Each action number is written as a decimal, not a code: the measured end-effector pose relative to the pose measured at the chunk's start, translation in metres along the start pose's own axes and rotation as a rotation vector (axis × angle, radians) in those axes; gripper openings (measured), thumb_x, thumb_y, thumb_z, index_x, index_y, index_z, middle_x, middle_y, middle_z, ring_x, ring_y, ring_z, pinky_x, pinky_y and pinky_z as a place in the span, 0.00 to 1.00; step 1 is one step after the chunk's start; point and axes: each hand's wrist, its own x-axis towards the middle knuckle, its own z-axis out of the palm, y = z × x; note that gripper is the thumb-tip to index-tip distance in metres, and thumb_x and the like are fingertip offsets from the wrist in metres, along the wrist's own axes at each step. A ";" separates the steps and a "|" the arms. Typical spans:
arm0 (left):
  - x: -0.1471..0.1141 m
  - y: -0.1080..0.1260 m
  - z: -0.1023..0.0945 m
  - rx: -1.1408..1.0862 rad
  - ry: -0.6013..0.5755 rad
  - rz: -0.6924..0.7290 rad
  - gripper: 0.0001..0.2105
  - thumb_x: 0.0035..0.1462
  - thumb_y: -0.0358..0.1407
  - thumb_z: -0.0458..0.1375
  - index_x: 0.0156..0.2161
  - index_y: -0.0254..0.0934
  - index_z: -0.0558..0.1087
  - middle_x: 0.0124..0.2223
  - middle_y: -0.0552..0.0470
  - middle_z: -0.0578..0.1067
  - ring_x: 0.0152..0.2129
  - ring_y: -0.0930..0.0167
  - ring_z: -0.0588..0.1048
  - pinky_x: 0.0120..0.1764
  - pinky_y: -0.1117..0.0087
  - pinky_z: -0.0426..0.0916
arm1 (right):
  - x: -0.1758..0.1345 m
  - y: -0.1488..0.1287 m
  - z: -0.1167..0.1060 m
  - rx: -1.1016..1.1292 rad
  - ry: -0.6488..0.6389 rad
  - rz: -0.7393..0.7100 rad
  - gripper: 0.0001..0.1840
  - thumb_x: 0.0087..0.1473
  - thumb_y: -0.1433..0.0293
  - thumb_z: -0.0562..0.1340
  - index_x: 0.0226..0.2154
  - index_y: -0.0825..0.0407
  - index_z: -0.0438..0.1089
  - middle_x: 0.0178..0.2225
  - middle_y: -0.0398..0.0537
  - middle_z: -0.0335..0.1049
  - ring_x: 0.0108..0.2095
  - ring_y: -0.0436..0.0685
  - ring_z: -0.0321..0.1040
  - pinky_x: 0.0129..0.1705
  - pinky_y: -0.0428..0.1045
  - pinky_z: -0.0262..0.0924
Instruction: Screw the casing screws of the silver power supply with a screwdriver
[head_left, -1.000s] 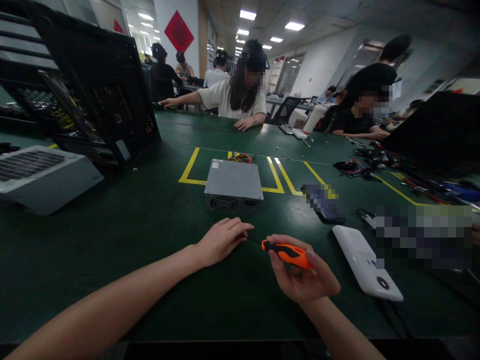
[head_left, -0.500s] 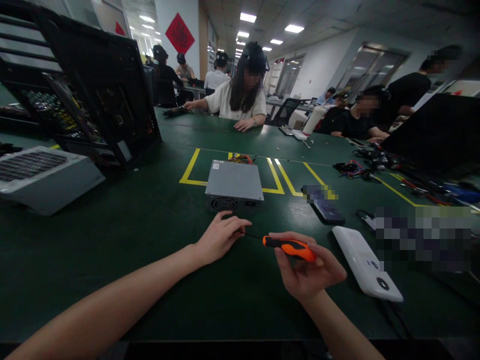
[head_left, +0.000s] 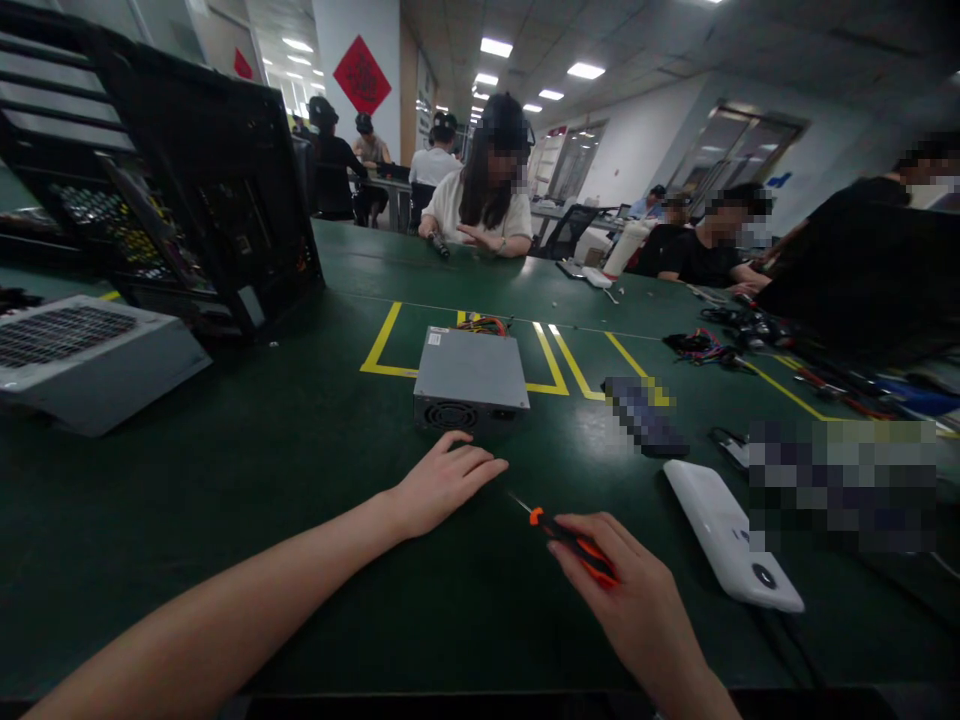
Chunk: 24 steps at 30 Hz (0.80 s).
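A grey computer power supply (head_left: 471, 365) lies in the middle of the green table, its fan side facing me and coloured cables behind it. Just in front of it rests my left hand (head_left: 444, 484), fingers stretched out and holding nothing I can see. My right hand (head_left: 626, 585) grips an orange and black screwdriver (head_left: 577, 548) by its handle. The thin shaft points up and left, its tip short of my left fingers.
A second power supply (head_left: 97, 350) and a black computer case (head_left: 247, 220) stand at left. A phone (head_left: 637, 415), a white power bank (head_left: 724, 530) and cables (head_left: 705, 347) lie at right. Across the table sits a co-worker (head_left: 484, 195) holding a dark object.
My right hand has moved down, taking the screwdriver's tip away from my left fingers, which have straightened. The co-worker opposite has brought the dark object in from the left.
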 end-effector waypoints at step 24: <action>0.000 -0.015 0.009 -0.307 0.086 -0.441 0.08 0.57 0.33 0.50 0.39 0.37 0.70 0.39 0.51 0.70 0.39 0.69 0.68 0.43 0.62 0.63 | -0.006 -0.020 0.025 1.248 -0.062 0.829 0.18 0.47 0.61 0.62 0.40 0.52 0.67 0.29 0.46 0.66 0.22 0.48 0.60 0.18 0.42 0.52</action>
